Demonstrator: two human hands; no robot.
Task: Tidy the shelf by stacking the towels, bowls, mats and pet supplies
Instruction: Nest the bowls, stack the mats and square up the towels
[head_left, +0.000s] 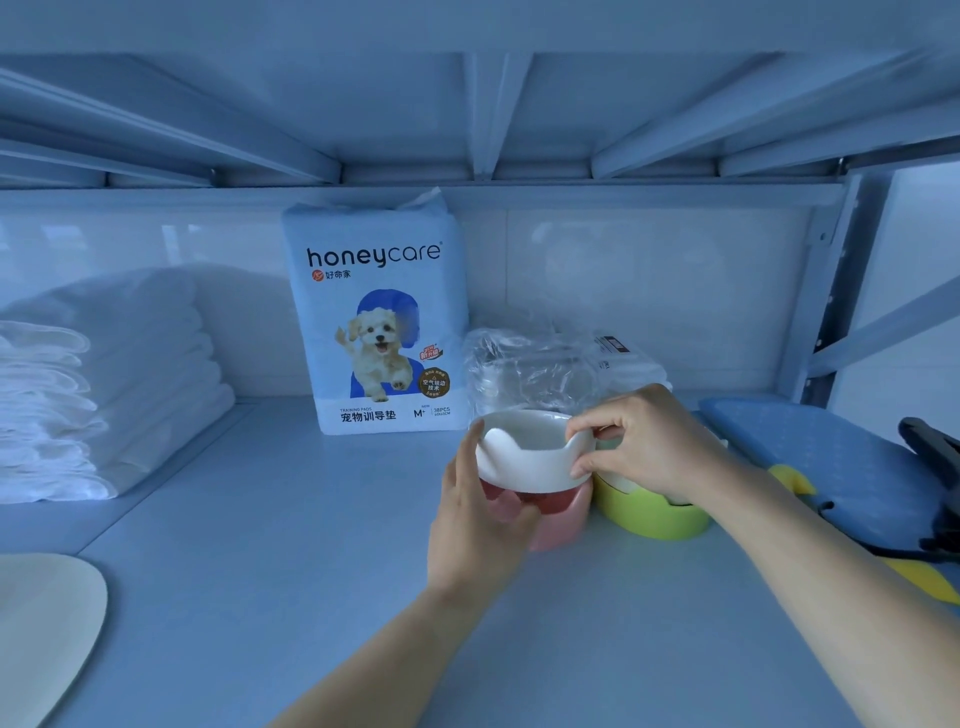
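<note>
Bowls sit at the middle of the shelf, and both hands are on them. A white bowl with two ear-like peaks on its rim is on top of a pink bowl; a dark gap shows between them, so I cannot tell whether it is fully seated. The left hand grips this pair from the left, its fingers curled round the pink bowl and its thumb upright against the white bowl's side. The right hand pinches the white bowl's right-hand peak, forefinger hooked over the rim and thumb pressed on the outer wall. Just beside the pink bowl, to the right and partly under the right hand, stands a green bowl with a pale insert. Behind the bowls lies a package in crinkled clear plastic, and left of that an upright pack of pet training pads with a puppy printed on it stands against the back wall. A stack of folded white towels fills the left end of the shelf. At the right end a blue mat lies flat, with something yellow and something black on or near it, both too cut off to identify. A cream mat lies at the near left corner, well apart from the bowls.
</note>
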